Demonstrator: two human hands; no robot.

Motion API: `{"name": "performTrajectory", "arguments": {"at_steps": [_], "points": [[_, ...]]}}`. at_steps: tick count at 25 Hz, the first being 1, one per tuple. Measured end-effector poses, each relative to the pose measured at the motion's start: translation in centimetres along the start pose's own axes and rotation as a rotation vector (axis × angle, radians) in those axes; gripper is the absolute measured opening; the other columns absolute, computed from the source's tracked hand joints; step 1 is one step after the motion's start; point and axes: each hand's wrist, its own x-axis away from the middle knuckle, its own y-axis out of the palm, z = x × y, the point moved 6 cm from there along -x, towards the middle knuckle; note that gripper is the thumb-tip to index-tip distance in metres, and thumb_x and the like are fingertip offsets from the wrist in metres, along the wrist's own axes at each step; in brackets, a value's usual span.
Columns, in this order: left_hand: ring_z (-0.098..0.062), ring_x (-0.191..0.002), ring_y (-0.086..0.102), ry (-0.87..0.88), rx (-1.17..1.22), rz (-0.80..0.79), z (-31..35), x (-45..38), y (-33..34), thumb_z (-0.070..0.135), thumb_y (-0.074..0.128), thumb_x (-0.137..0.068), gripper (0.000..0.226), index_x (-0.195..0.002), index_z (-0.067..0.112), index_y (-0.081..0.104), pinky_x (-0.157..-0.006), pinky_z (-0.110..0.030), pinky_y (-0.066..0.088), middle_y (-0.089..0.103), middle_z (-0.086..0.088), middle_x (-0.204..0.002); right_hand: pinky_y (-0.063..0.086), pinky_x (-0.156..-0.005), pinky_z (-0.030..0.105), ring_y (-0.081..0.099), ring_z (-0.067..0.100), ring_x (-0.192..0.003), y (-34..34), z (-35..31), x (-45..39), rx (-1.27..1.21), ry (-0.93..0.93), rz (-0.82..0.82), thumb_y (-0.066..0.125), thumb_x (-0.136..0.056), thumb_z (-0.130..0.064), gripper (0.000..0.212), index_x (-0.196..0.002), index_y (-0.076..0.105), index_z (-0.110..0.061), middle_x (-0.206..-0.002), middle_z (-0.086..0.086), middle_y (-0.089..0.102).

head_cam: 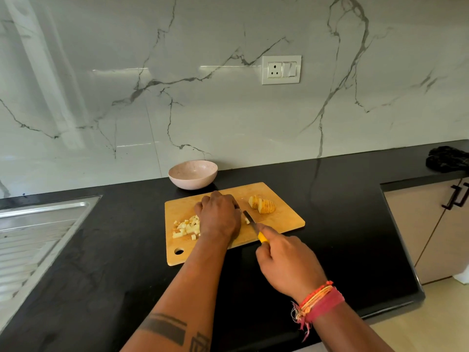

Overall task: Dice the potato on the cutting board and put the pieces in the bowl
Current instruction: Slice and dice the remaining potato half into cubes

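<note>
Head view: left hand (218, 215) curls over potato on the wooden cutting board (284, 219) at mid-board — what it grips is hidden. Right hand (286, 265) clenches the yellow-handled knife (252, 224), blade angled toward the far-left, touching the left hand's right side. Pale dice (186, 228) lie near the board's left edge; a sliced, ridged potato half (262, 205) near its far-right corner. Matte pink bowl (193, 174) stands beyond the far edge on the black desk (101, 262).

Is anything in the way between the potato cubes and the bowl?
Nothing visible blocks it. The pale diced potato cubes lie on the wooden cutting board; the pink round bowl sits just beyond the board's far edge.
</note>
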Motion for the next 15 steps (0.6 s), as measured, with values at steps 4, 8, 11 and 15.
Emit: {"name": "performTrajectory", "arguments": {"at_steps": [4,8,11,15], "points": [[-0.023,-0.109,0.054,-0.046,0.108,0.072,-0.7,-0.1,-0.9,0.032,0.058,-0.097,0.021,-0.110,0.028,0.074,-0.100,-0.044,0.038,0.061,0.000,-0.114,0.038,-0.046,0.022,0.057,0.009,-0.058,0.3,0.0,-0.7,0.036,0.054,0.010,0.042,-0.105,-0.036,0.053,-0.158,0.035,-0.036,-0.070,-0.008,0.060],[-0.022,-0.107,0.057,-0.098,0.215,0.069,-1.3,-0.2,-1.3,0.026,0.056,-0.096,0.022,-0.108,0.028,0.074,-0.099,-0.044,0.039,0.064,0.002,-0.110,0.052,-0.057,0.035,0.061,0.014,-0.066,1.6,-1.9,-2.0,0.030,0.026,-0.079,0.043,-0.103,-0.034,0.053,-0.155,0.035,-0.028,-0.075,-0.005,0.060],[-0.023,-0.106,0.059,-0.165,0.267,0.056,-2.6,-0.6,-1.3,0.026,0.055,-0.095,0.023,-0.107,0.030,0.073,-0.098,-0.044,0.040,0.067,0.002,-0.109,0.052,-0.064,0.039,0.064,0.024,-0.074,3.1,-4.1,-4.3,-0.008,0.007,-0.139,0.048,-0.100,-0.027,0.040,-0.138,0.045,-0.018,-0.081,-0.001,0.060],[-0.026,-0.106,0.060,-0.217,0.320,0.080,-4.0,-0.8,-1.7,0.024,0.056,-0.096,0.023,-0.108,0.030,0.075,-0.091,-0.041,0.036,0.071,0.000,-0.108,0.046,-0.068,0.037,0.066,0.033,-0.088,4.4,-6.1,-6.6,-0.019,0.003,-0.164,0.048,-0.101,-0.024,0.032,-0.131,0.049,-0.012,-0.099,0.011,0.066]]}}
